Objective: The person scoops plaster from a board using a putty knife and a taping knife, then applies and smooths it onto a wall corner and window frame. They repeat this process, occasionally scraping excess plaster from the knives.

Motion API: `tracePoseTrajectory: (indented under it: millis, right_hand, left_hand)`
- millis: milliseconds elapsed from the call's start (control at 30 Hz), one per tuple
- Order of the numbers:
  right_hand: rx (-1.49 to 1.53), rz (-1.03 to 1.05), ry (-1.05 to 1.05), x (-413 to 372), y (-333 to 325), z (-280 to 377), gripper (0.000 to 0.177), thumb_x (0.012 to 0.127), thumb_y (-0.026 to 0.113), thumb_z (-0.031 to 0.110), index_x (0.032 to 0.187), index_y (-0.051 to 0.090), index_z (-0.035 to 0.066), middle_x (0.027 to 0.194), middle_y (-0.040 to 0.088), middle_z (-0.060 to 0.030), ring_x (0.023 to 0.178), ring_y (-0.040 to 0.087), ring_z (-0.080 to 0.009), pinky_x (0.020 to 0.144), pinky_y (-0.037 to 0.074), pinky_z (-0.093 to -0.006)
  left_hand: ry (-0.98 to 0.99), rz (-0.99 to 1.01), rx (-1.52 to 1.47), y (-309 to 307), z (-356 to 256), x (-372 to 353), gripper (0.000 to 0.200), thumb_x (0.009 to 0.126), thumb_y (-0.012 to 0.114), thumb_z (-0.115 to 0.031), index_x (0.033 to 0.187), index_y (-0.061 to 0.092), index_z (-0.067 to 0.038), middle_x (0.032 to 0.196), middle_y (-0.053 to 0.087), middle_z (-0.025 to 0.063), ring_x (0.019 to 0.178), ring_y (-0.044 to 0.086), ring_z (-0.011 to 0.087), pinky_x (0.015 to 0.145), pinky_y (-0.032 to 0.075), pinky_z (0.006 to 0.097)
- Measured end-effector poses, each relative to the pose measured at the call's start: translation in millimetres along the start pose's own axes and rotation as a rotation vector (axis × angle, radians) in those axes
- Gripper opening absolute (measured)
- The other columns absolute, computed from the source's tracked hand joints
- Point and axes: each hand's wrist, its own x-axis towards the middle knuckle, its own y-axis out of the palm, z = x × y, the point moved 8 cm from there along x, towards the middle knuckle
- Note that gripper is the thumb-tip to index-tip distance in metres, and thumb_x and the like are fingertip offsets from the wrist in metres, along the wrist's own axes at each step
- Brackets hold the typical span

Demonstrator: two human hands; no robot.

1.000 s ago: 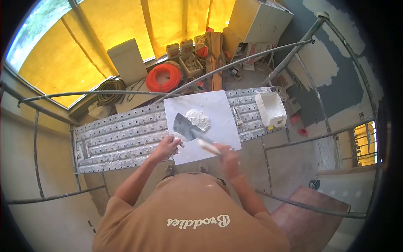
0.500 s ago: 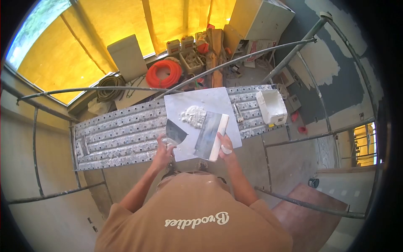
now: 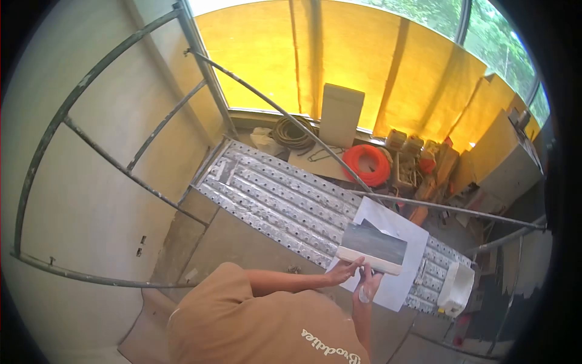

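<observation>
A wide taping knife [image 3: 374, 246] with a grey blade and white back strip is held over a white board [image 3: 412, 239]. My left hand [image 3: 343, 273] has its fingers closed on the strip, near its left part. My right hand [image 3: 367, 281] is closed just below the strip, with a white smear by the wrist. Something dark like a handle shows at its fingers. The dark corner of a smaller putty knife [image 3: 368, 224] sticks out past the wide blade, which hides the rest. The white lump of compound on the board is hidden.
The board lies on a perforated metal scaffold plank [image 3: 273, 206], with a white tub [image 3: 456, 288] at its right end. Scaffold rails [image 3: 273, 103] cross around me. Behind are an orange hose coil [image 3: 367, 165], a dark hose coil [image 3: 294, 132] and a leaning panel [image 3: 341, 115].
My view has swung left and tilted. My hands have come together at the wide knife, which has turned crosswise. The smaller knife, formerly in my left hand, is now mostly behind the wide blade.
</observation>
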Motion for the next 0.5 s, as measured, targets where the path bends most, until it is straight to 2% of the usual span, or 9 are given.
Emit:
tracePoseTrajectory:
  millis: [100, 133, 167, 233, 300, 367, 400, 433, 500]
  right_hand:
    - [-0.143, -0.089, 0.001, -5, -14, -19, 0.043, 0.095, 0.067, 0.011, 0.132, 0.046, 0.003, 0.116, 0.058, -0.0072, 0.106, 0.060, -0.0183, 0.093, 0.051, -0.0328]
    - [-0.035, -0.019, 0.144, -8, -8, -29, 0.036, 0.095, 0.065, 0.009, 0.127, 0.048, 0.004, 0.112, 0.059, -0.0060, 0.104, 0.060, -0.0180, 0.091, 0.052, -0.0313]
    - [0.075, 0.049, 0.285, -13, 5, -37, 0.030, 0.096, 0.064, 0.007, 0.123, 0.050, 0.004, 0.108, 0.059, -0.0048, 0.101, 0.060, -0.0177, 0.089, 0.052, -0.0299]
    - [0.120, 0.164, 0.241, -3, 24, -36, 0.028, 0.097, 0.064, 0.008, 0.122, 0.052, 0.004, 0.111, 0.061, -0.0057, 0.104, 0.061, -0.0175, 0.089, 0.052, -0.0293]
    - [0.099, 0.214, 0.144, 2, 37, -21, 0.026, 0.097, 0.064, 0.010, 0.121, 0.055, 0.004, 0.112, 0.062, -0.0065, 0.105, 0.060, -0.0161, 0.088, 0.051, -0.0276]
    - [0.097, 0.216, 0.123, 14, 11, -23, 0.025, 0.097, 0.065, 0.013, 0.119, 0.057, 0.005, 0.104, 0.064, -0.0057, 0.093, 0.063, -0.0134, 0.077, 0.053, -0.0257]
    - [-0.008, 0.215, 0.200, 18, -12, -27, 0.026, 0.096, 0.065, 0.013, 0.119, 0.057, 0.005, 0.098, 0.065, -0.0045, 0.084, 0.062, -0.0120, 0.071, 0.052, -0.0249]
    - [-0.113, 0.212, 0.277, 23, -41, -30, 0.026, 0.095, 0.066, 0.013, 0.119, 0.057, 0.006, 0.091, 0.065, -0.0032, 0.074, 0.062, -0.0106, 0.064, 0.051, -0.0241]
    - [-0.440, 0.125, 0.213, 48, -126, -7, 0.018, 0.095, 0.065, 0.014, 0.110, 0.058, 0.007, 0.079, 0.062, -0.0002, 0.060, 0.056, -0.0074, 0.052, 0.045, -0.0220]
  left_hand:
    - [0.204, -0.068, -0.038, -5, -7, 14, 0.047, 0.101, 0.057, -0.045, 0.105, 0.063, 0.001, 0.080, 0.058, 0.0019, 0.081, 0.056, 0.0100, 0.068, 0.049, 0.0278]
    - [-0.184, 0.035, -0.172, -6, 27, 20, 0.048, 0.102, 0.055, -0.044, 0.111, 0.062, 0.003, 0.094, 0.064, 0.0052, 0.091, 0.058, 0.0120, 0.073, 0.050, 0.0284]
    - [-0.184, 0.033, -0.173, -6, 19, 19, 0.048, 0.102, 0.055, -0.044, 0.111, 0.062, 0.003, 0.094, 0.064, 0.0052, 0.091, 0.058, 0.0120, 0.073, 0.050, 0.0284]
    - [0.158, 0.033, -0.020, 0, -31, 13, 0.050, 0.102, 0.054, -0.045, 0.113, 0.063, 0.003, 0.104, 0.065, 0.0066, 0.096, 0.058, 0.0113, 0.076, 0.051, 0.0287]
    - [0.216, -0.002, -0.038, -4, -20, 19, 0.051, 0.102, 0.054, -0.046, 0.115, 0.063, 0.002, 0.104, 0.065, 0.0071, 0.098, 0.058, 0.0120, 0.080, 0.050, 0.0295]
    - [-0.238, 0.214, -0.069, 5, 34, 30, 0.052, 0.101, 0.054, -0.048, 0.118, 0.063, 0.000, 0.109, 0.064, 0.0089, 0.103, 0.058, 0.0153, 0.089, 0.049, 0.0315]
    - [-0.056, 0.100, -0.161, 5, -18, 16, 0.053, 0.100, 0.056, -0.049, 0.120, 0.063, 0.000, 0.111, 0.063, 0.0089, 0.105, 0.057, 0.0172, 0.093, 0.048, 0.0329]
    - [0.122, -0.124, -0.070, -12, -30, 16, 0.050, 0.100, 0.059, -0.045, 0.120, 0.060, 0.000, 0.112, 0.061, 0.0060, 0.099, 0.059, 0.0127, 0.086, 0.051, 0.0297]
    - [-0.094, -0.001, -0.158, -34, -30, 8, 0.059, 0.097, 0.063, -0.047, 0.128, 0.057, 0.003, 0.120, 0.059, 0.0091, 0.112, 0.053, 0.0170, 0.098, 0.045, 0.0338]
